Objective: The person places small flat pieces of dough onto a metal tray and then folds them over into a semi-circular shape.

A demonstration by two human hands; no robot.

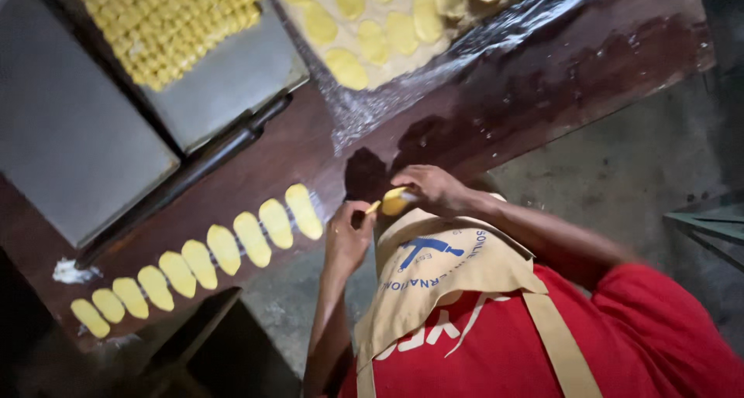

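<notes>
Yellow dough oval [394,201] pinched in right hand [431,189], left hand [349,235] touching.

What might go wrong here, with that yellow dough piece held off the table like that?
The dough piece sits between the right hand and left hand beyond the table edge, over the floor; a slip would likely drop it there. The row of ovals lies close to that edge, so a brushing arm might knock some off. The light is dim, which may hide flaws.
</notes>
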